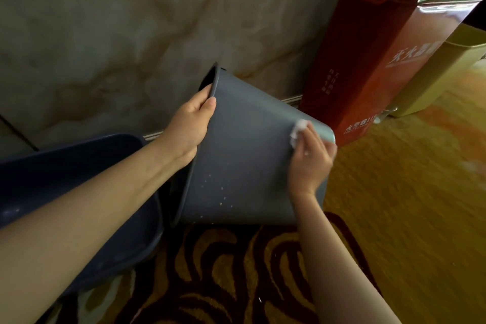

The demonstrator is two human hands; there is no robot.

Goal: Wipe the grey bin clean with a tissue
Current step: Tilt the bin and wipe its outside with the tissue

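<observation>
The grey bin (244,155) is tipped on its side above the carpet, its mouth facing left and its base to the right. My left hand (188,126) grips the rim, fingers curled inside and thumb on the outer wall. My right hand (310,160) presses a crumpled white tissue (298,130) against the outer wall near the bin's base. Small pale specks dot the lower part of the wall.
A dark blue bin (79,166) lies on its side at the left under my left forearm. A tall red box (368,60) stands against the marble wall, with a yellow bin (441,73) beside it. Patterned carpet (236,271) covers the floor.
</observation>
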